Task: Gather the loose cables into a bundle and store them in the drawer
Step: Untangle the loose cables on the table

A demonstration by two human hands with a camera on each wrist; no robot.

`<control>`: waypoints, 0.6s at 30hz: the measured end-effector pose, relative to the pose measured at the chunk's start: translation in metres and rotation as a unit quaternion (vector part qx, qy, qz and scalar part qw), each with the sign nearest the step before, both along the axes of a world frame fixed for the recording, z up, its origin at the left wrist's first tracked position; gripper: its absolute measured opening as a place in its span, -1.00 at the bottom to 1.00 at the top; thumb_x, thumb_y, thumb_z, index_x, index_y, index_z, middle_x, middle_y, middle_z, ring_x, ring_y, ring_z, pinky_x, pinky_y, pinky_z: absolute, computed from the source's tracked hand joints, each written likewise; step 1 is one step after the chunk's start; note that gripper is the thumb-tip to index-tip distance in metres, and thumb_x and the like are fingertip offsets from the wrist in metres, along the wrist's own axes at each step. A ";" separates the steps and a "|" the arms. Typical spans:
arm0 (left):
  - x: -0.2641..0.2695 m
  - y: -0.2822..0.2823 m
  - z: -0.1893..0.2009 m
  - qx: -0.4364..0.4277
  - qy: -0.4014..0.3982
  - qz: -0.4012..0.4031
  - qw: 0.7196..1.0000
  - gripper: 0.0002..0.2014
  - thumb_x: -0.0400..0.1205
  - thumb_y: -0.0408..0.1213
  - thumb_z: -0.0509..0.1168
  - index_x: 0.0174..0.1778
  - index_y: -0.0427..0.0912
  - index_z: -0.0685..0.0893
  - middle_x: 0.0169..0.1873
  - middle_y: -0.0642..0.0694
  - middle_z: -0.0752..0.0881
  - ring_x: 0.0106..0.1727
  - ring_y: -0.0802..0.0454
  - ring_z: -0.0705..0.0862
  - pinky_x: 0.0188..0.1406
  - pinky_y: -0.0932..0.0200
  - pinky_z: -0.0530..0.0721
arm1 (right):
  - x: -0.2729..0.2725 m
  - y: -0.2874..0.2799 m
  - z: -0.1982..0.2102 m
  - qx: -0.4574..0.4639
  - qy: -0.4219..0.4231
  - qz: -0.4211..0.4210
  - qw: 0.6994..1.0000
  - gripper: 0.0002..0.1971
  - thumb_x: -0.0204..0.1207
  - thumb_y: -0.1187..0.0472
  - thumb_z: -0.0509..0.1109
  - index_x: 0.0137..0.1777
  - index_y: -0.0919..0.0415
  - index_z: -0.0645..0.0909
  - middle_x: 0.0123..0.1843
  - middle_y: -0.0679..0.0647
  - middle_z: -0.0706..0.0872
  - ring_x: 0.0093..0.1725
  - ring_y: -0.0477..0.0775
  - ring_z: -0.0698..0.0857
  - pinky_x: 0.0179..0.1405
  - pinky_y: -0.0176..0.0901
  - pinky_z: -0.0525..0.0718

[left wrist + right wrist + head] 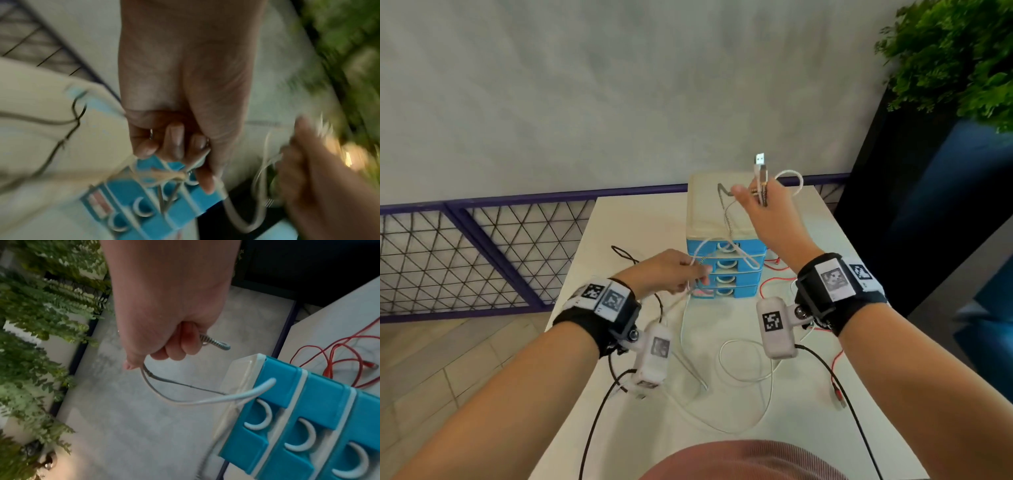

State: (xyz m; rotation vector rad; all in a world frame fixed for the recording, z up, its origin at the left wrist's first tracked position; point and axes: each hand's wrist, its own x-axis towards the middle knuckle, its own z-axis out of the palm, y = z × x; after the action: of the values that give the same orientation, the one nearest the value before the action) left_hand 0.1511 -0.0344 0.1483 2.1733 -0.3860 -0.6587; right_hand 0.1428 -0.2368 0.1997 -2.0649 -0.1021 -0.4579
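Observation:
My right hand [754, 196] is raised over the blue drawer unit [726, 270] and grips a white cable [792, 176] and a grey braided cable [726, 212], whose USB plugs [759, 160] stick up. In the right wrist view the fingers [172, 352] curl round both the braided cable [216, 344] and the white cable [185, 400]. Lower down, my left hand [697, 274] pinches the same two cables in front of the drawers. Its curled fingers [174, 146] show in the left wrist view, above the blurred drawer unit [144, 204]. The rest of the white cable [743, 363] loops on the white table [640, 222].
A red cable [774, 284] lies on the table right of the drawer unit, its plug near the right edge. A thin black cable [625, 255] lies to the left. All the unit's drawers look shut. A purple mesh railing [482, 240] and a plant [955, 51] stand beyond the table.

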 end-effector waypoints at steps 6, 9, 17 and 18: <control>0.000 0.013 -0.003 -0.052 0.176 -0.048 0.982 -0.83 0.62 -0.23 0.34 0.02 -0.27 0.68 -0.27 -0.04 0.67 -0.30 0.14 0.66 -0.14 0.29 0.69 | -0.005 0.006 -0.010 -0.010 0.028 0.026 0.999 -0.61 0.62 -0.09 0.30 -0.31 0.11 0.31 -0.46 -0.07 0.33 -0.50 -0.12 0.28 -0.55 -0.46 0.34; -0.005 0.018 -0.011 -0.114 0.193 -0.037 0.974 -0.84 0.62 -0.24 0.33 0.01 -0.25 0.72 -0.17 -0.01 0.78 -0.24 0.16 0.71 -0.05 0.27 0.72 | -0.006 0.006 -0.012 -0.022 0.057 0.038 0.997 -0.61 0.61 -0.11 0.30 -0.33 0.08 0.30 -0.44 -0.07 0.35 -0.49 -0.12 0.30 -0.53 -0.43 0.37; -0.011 0.007 -0.011 -0.124 0.037 -0.006 0.992 -0.77 0.70 -0.23 0.24 0.04 -0.37 0.63 -0.09 -0.19 0.81 -0.48 0.12 0.57 -0.39 0.31 0.60 | -0.009 0.020 -0.035 -0.128 0.161 0.089 0.975 -0.67 0.64 -0.16 0.21 -0.07 0.12 0.47 -0.30 0.07 0.67 -0.36 -0.05 0.61 -0.37 -0.25 0.51; -0.012 0.006 -0.010 -0.120 0.023 -0.006 0.992 -0.79 0.71 -0.25 0.21 -0.01 -0.35 0.62 -0.17 -0.16 0.79 -0.50 0.13 0.58 -0.43 0.30 0.61 | -0.009 0.021 -0.038 -0.122 0.164 0.088 0.975 -0.68 0.64 -0.17 0.20 -0.07 0.10 0.46 -0.30 0.05 0.65 -0.35 -0.04 0.62 -0.36 -0.25 0.52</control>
State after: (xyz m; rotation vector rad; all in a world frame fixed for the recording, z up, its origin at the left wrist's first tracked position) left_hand 0.1395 -0.0285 0.1385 1.9260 -0.4302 -0.6341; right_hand 0.1337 -0.2163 0.1619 -2.3191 -0.1480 0.0100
